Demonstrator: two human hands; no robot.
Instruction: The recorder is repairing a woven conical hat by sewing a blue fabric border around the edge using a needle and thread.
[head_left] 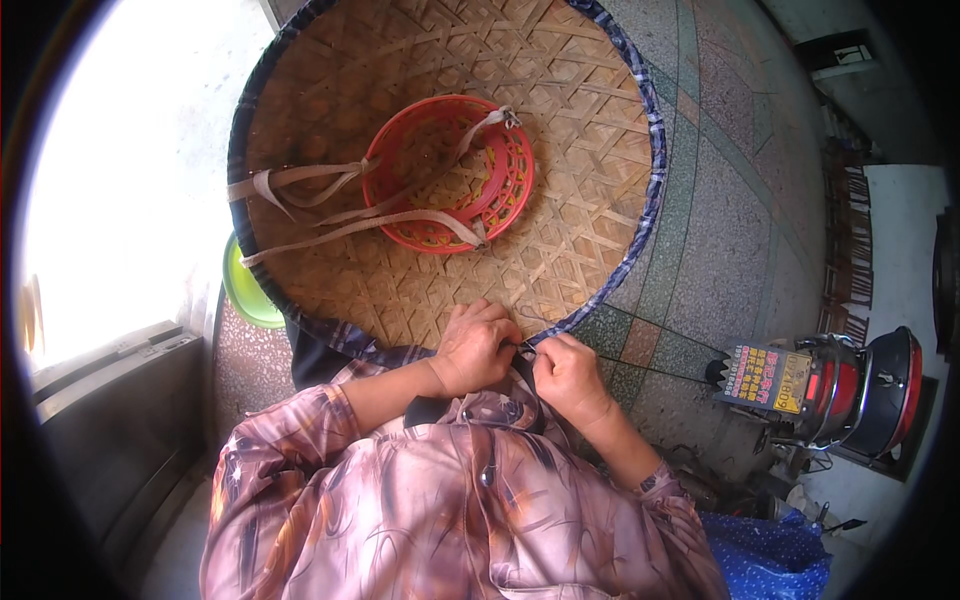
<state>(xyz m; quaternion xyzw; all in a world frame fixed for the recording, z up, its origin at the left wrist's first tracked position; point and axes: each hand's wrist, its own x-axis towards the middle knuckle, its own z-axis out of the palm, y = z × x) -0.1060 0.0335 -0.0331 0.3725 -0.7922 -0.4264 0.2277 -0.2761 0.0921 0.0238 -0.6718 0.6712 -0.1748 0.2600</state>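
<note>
Woven bamboo hat [420, 150] lies upside down on her lap, its near rim under her hands. Left hand [477, 345] presses flat on the weave; right hand [568, 375] is pinched shut on a needle [527, 346] at the blue cloth edging [645, 170]. Stitching the binding looks under way; next seems a steady pull of thread along the rim

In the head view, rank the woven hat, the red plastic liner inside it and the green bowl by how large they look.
1. Woven hat, by far the largest.
2. Red plastic liner.
3. Green bowl, though the hat hides most of it, so its full size is unsure.
</note>
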